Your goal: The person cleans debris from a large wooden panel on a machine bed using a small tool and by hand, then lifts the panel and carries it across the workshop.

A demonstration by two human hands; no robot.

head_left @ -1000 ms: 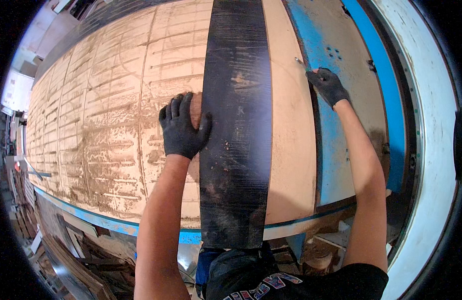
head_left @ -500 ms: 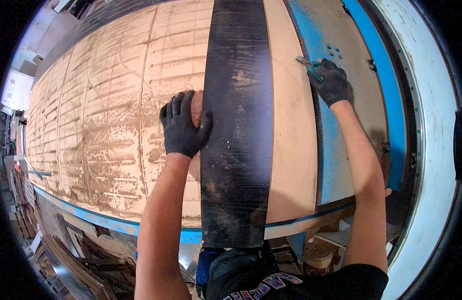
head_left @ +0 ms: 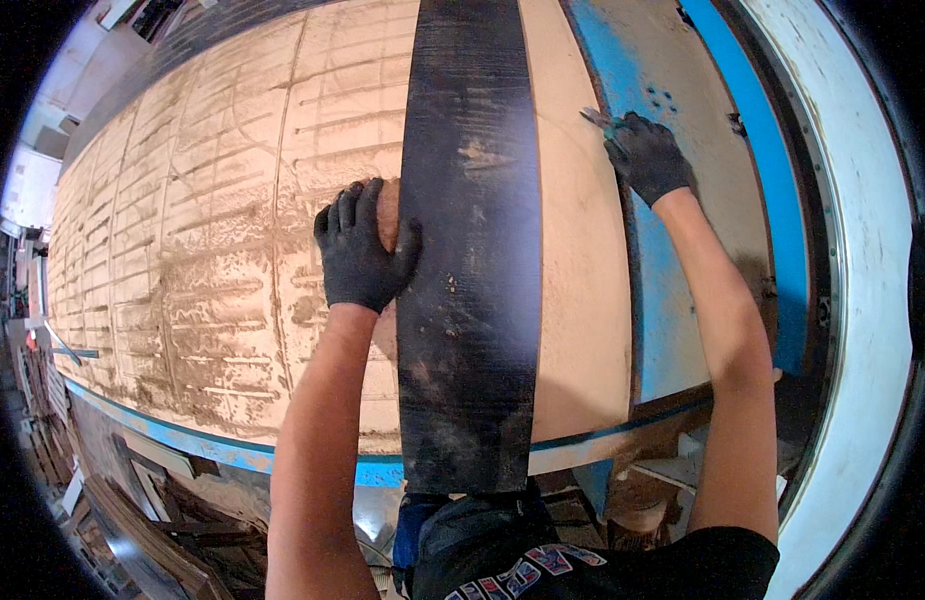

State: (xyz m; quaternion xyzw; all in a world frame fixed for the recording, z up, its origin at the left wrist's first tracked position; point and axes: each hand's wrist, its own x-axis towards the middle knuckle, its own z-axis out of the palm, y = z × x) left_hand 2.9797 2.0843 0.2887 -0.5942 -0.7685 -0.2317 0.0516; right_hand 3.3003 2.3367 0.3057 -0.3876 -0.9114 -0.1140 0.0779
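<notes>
My left hand (head_left: 364,250), in a black glove, lies with its fingers spread on the pale, scored tabletop (head_left: 207,190). Its thumb rests at the left edge of a long dark board (head_left: 469,260) that runs from my waist to the far side. A reddish-brown patch, too covered to name, shows between thumb and fingers. On the right, my gloved right hand (head_left: 647,155) is closed round pliers (head_left: 596,119) with teal handles. Their metal jaws point left over the pale strip (head_left: 579,260) beside the board; the grip hides most of the handles.
A blue-stained metal strip (head_left: 662,300) and a blue rail (head_left: 772,170) run along the right. Beyond them stands a long whitish beam (head_left: 862,380). Wood offcuts (head_left: 132,520) are piled below the table at the lower left. Brown dust fills the tabletop's grooves.
My right hand has shifted slightly left and up with the pliers. The left hand keeps its place at the board's edge. The whole view has drifted a little.
</notes>
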